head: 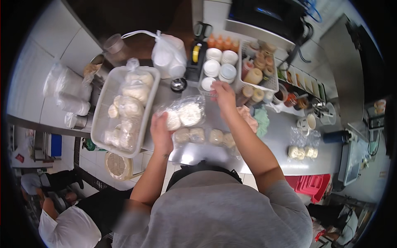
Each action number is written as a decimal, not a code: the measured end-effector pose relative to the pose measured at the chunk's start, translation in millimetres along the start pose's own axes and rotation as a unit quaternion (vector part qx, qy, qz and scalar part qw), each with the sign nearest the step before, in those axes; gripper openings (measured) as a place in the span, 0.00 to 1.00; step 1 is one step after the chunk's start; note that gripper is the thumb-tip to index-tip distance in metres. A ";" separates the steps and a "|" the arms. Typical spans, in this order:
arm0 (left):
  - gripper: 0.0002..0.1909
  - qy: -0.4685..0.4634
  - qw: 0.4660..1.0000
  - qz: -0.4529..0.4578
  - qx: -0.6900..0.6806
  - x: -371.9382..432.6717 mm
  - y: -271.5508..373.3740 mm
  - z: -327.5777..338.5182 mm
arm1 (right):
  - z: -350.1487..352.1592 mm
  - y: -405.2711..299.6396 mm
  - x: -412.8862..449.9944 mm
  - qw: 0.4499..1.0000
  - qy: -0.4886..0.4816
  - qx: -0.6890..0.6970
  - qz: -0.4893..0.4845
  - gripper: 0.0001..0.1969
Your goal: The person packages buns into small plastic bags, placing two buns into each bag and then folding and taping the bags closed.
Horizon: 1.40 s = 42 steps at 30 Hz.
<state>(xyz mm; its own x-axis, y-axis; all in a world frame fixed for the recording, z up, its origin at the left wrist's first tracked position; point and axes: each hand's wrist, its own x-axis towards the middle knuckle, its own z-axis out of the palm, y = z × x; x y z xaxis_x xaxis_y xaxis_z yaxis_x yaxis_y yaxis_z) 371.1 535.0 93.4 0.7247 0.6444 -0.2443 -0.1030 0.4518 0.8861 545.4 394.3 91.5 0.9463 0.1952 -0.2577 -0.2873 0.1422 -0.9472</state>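
My left hand (162, 133) grips the left side of a clear plastic bag (186, 113) that holds pale, rounded dough-like portions, lifted over the steel counter. My right hand (223, 94) is at the front edge of a basket of white round containers (211, 68), its fingers beside the nearest white lid (208, 83); nothing plain shows in it. Below the lifted bag, bagged pale portions (189, 135) and a second such bag (220, 137) lie on the counter. A white plastic crate (151, 114) with several more bagged portions stands to the left.
A tied white bag (169, 55), a tape dispenser (194, 59) and a basket of sauce bottles (276, 85) stand at the back. Cloths (261, 121), a mug (306, 123) and bagged portions (302, 152) are on the right. A person in white (69, 228) is at lower left, others farther off.
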 end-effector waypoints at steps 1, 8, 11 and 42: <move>0.14 0.019 1.000 0.012 -0.017 5.7 9.2 -19.1 | 23.8 9.0 27.8 0.998 0.009 -0.063 -0.026 0.15; 0.12 0.061 0.988 0.136 -0.029 16.5 53.3 -79.0 | 106.5 76.2 188.6 0.931 0.186 -0.283 0.133 0.37; 0.13 0.057 0.987 0.149 -0.023 23.3 59.5 -95.8 | 113.4 84.3 198.2 0.942 0.236 -0.182 0.154 0.32; 0.15 -0.368 0.915 0.160 0.049 -43.7 23.8 14.4 | -4.9 -119.1 -92.8 0.633 -0.558 -0.530 0.088 0.28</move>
<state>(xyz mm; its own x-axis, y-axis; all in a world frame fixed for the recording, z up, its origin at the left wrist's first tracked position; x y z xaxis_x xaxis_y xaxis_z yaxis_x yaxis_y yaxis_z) 346.8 508.6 130.8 0.9343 0.1271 0.3332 -0.3545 0.2315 0.9059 492.6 354.5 227.4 0.0500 0.7650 -0.6421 0.4462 -0.5923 -0.6709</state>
